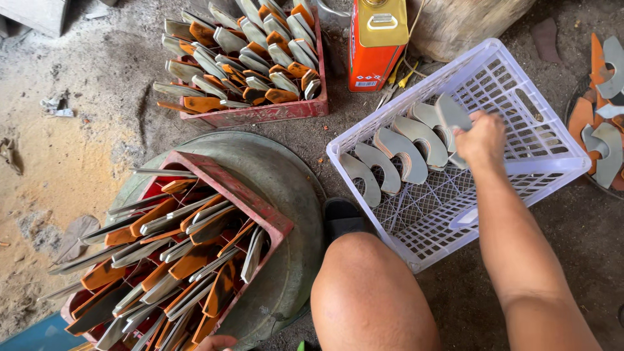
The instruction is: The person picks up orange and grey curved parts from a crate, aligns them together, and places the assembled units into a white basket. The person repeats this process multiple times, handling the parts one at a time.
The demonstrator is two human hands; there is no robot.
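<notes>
Inside the white plastic crate (546,162), the right hand (481,140) has its fingers closed around a grey curved blade (452,112), just beside the standing row of blades (396,159); the left hand (218,342) is barely visible, its fingers cannot be judged.

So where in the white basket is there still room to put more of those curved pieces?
The near half of the white basket is bare mesh, from the row of curved pieces to the near rim. The far corner past the right hand is bare too. Both red crates are packed tight with blades.
</notes>
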